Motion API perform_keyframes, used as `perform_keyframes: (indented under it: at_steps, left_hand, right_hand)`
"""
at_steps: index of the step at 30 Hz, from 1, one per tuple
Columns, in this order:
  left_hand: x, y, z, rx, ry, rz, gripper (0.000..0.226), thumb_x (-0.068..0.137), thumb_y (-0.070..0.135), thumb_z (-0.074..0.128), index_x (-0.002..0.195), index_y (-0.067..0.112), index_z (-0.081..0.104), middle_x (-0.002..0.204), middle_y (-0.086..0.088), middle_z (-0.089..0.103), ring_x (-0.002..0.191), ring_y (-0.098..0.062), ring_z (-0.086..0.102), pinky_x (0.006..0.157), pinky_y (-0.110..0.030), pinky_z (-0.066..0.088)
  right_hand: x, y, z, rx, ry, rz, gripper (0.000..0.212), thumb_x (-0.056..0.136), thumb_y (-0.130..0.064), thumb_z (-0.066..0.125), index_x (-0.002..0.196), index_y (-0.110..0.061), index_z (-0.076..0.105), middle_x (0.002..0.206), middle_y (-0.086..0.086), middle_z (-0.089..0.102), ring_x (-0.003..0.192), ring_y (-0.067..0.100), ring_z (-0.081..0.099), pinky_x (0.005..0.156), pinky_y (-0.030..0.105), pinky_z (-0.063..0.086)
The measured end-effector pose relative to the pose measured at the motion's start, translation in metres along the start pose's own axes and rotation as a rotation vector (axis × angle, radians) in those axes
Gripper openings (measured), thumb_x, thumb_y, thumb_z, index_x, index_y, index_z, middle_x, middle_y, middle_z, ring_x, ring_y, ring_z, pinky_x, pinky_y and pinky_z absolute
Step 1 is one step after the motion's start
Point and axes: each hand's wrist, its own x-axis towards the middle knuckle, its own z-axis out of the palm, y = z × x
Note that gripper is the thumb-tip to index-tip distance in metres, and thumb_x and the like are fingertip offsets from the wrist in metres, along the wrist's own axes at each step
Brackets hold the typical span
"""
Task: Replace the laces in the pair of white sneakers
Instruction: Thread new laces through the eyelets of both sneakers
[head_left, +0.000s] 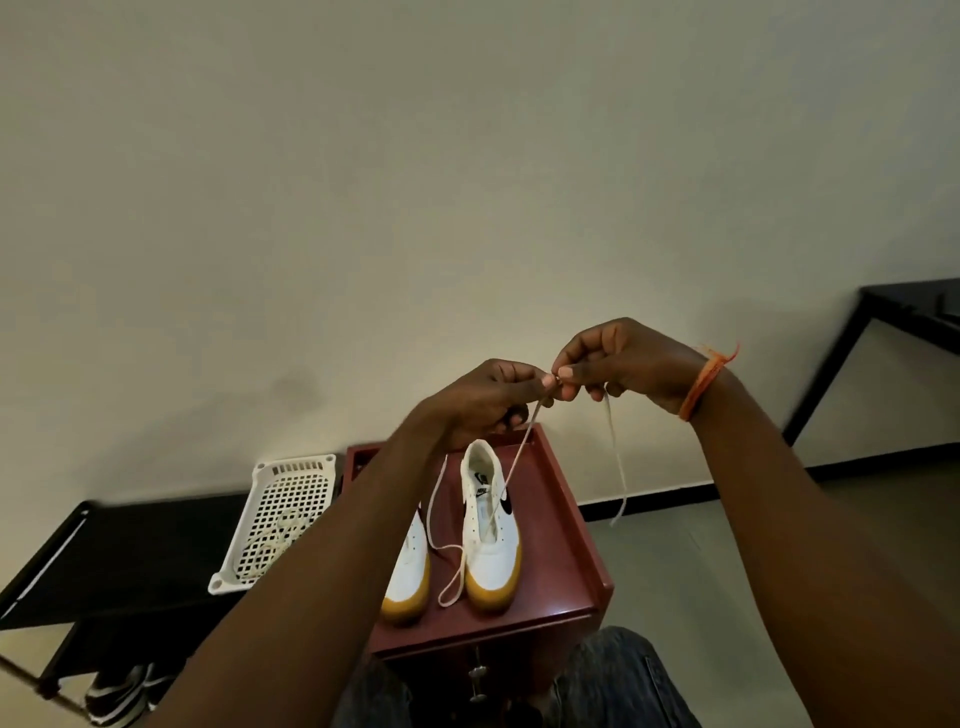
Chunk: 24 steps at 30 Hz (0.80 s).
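Well below the raised hands, the white sneakers (488, 525) are sitting side by side on a red cabinet (566, 561). Both arms are reaching forward and up. Thumb and fingers of the left hand (488, 395) are pinching the white lace (511, 473), the right hand (623, 364) is pinching it too, fingertips meeting, an end dangling.
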Motion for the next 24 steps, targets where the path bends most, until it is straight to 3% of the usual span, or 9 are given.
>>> perform_keyframes:
  at_steps: [4, 10, 14, 18, 22, 24]
  left_hand:
    - [-0.001, 0.013, -0.006, -0.114, 0.011, 0.033, 0.022, 0.099, 0.03, 0.056, 0.095, 0.014, 0.07, 0.089, 0.001, 0.058, 0.052, -0.008, 0.028, 0.047, -0.019, 0.023]
    - [0.001, 0.044, -0.003, -0.066, -0.029, 0.024, 0.025, 0.098, 0.032, 0.058, 0.105, 0.011, 0.069, 0.093, 0.0, 0.07, 0.052, -0.007, 0.033, 0.049, -0.018, 0.028]
    - [-0.001, 0.042, -0.015, -0.055, 0.149, 0.063, 0.017, 0.095, 0.021, 0.06, 0.093, 0.006, 0.069, 0.073, 0.0, 0.057, 0.05, -0.009, 0.03, 0.047, -0.021, 0.024]
    - [-0.014, 0.008, -0.049, 0.082, 0.469, -0.02, 0.011, 0.084, 0.011, 0.058, 0.077, 0.004, 0.064, 0.061, -0.003, 0.044, 0.051, -0.014, 0.029, 0.045, -0.021, 0.023]
    - [-0.022, -0.035, -0.074, 0.13, 0.619, -0.182, 0.014, 0.079, 0.011, 0.059, 0.066, 0.005, 0.061, 0.056, -0.004, 0.044, 0.046, -0.016, 0.028, 0.046, -0.021, 0.021]
    - [-0.025, -0.058, -0.081, 0.296, 0.633, -0.232, 0.023, 0.079, 0.017, 0.061, 0.061, 0.004, 0.065, 0.055, -0.005, 0.053, 0.046, -0.016, 0.039, 0.047, -0.022, 0.03]
  right_hand:
    - [-0.004, -0.006, -0.017, 0.05, 0.032, -0.022, 0.017, 0.089, -0.017, 0.069, 0.1, -0.005, 0.071, 0.086, 0.01, 0.074, 0.064, 0.014, 0.055, 0.059, 0.026, 0.038]
    - [0.002, -0.006, -0.041, 0.136, 0.052, -0.032, 0.032, 0.079, -0.026, 0.072, 0.104, -0.007, 0.071, 0.085, 0.008, 0.072, 0.065, 0.011, 0.054, 0.063, 0.028, 0.039]
    - [0.007, 0.011, -0.044, 0.17, 0.052, 0.018, 0.027, 0.082, -0.024, 0.071, 0.102, -0.007, 0.072, 0.083, 0.006, 0.071, 0.065, 0.01, 0.054, 0.064, 0.027, 0.039]
    - [0.008, 0.05, -0.047, 0.159, 0.112, 0.119, 0.015, 0.091, -0.013, 0.066, 0.102, -0.006, 0.073, 0.084, 0.007, 0.072, 0.064, 0.009, 0.055, 0.062, 0.025, 0.038]
    - [0.01, 0.083, -0.039, 0.19, 0.175, 0.241, 0.016, 0.089, -0.016, 0.069, 0.1, -0.006, 0.073, 0.081, 0.004, 0.072, 0.064, 0.011, 0.054, 0.06, 0.025, 0.037]
    - [0.011, 0.097, -0.032, 0.235, 0.201, 0.273, 0.018, 0.087, -0.016, 0.071, 0.1, -0.003, 0.073, 0.082, 0.006, 0.073, 0.064, 0.012, 0.054, 0.06, 0.025, 0.039]
